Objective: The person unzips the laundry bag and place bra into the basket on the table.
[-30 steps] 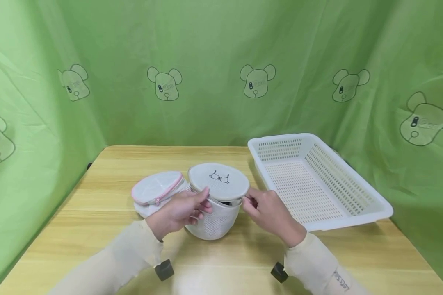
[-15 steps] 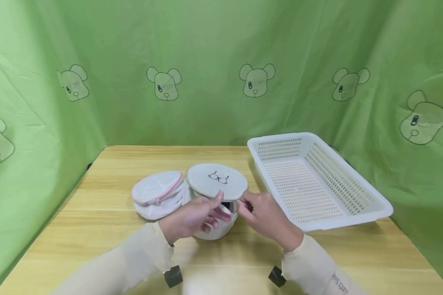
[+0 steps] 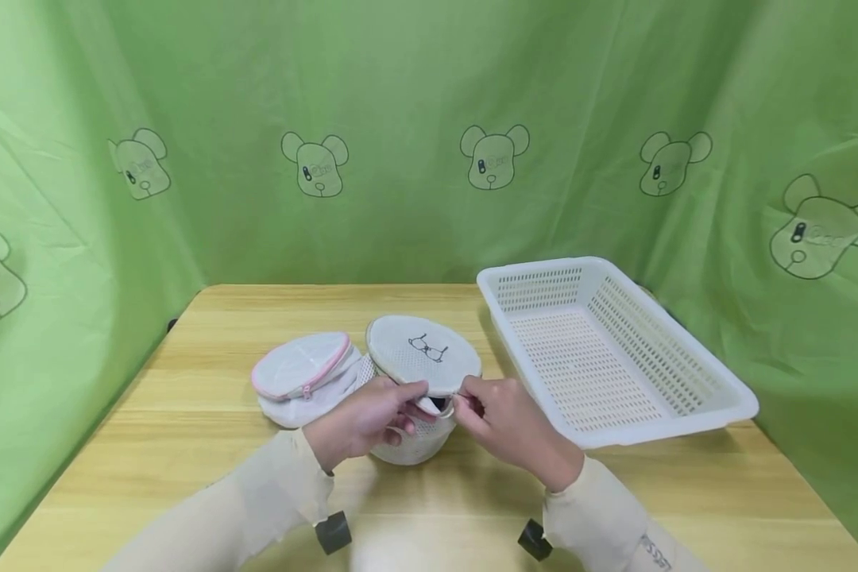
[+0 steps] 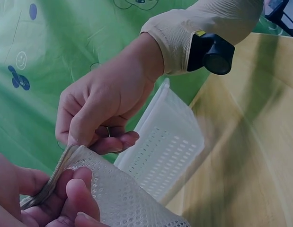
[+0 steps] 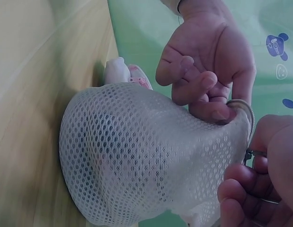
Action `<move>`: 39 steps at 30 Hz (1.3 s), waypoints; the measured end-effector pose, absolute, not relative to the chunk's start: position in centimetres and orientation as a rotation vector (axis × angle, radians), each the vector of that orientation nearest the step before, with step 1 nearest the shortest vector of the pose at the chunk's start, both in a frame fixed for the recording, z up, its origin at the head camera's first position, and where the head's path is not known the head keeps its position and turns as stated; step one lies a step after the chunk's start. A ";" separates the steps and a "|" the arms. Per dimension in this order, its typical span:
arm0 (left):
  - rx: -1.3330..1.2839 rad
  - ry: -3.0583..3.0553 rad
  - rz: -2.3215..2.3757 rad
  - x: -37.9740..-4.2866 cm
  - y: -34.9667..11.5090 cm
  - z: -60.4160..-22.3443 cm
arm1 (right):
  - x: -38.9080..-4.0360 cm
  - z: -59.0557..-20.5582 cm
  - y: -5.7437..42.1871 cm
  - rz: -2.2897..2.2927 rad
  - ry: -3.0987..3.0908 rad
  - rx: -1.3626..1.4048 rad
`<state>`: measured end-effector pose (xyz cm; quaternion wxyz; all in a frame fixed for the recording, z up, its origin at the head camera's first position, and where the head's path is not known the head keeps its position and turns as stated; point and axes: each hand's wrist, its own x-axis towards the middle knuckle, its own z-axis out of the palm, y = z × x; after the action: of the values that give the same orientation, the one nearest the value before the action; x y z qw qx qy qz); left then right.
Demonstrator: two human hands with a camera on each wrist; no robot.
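Note:
A white mesh laundry bag [image 3: 407,334] with a bra drawing on its round lid stands upright on the table between both hands. Its zipper is partly open at the front, where a dark gap shows under the lid. My left hand [image 3: 365,417] pinches the bag's rim at the gap between thumb and fingers. My right hand [image 3: 511,425] pinches the small zipper pull [image 5: 250,153], which shows in the right wrist view. Through the mesh, something darker is visible inside. Left of it lies a second laundry bag [image 3: 303,365] with a pink zipper edge, partly behind my left wrist.
A white plastic basket [image 3: 579,365] with slotted walls stands to the right, close beside my right hand. The wooden table [image 3: 186,445] carries everything. Green curtains [image 3: 400,238] printed with bear heads hang behind and on both sides.
My left hand has moved right along the front rim, closer to my right hand. My right hand, on the zipper, has shifted slightly left. The lid has tilted a little.

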<state>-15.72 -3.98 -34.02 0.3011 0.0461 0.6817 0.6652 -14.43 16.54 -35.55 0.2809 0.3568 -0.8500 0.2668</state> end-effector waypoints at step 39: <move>0.086 1.875 1.729 -16.2 -6.5 -33.8 | -15.6 -36.6 18.2 0.609 -2.376 0.822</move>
<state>-16.17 -6.51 -33.82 0.2904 0.0323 0.7030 0.6484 -15.61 18.18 -36.58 0.2739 0.3056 -0.8834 0.2265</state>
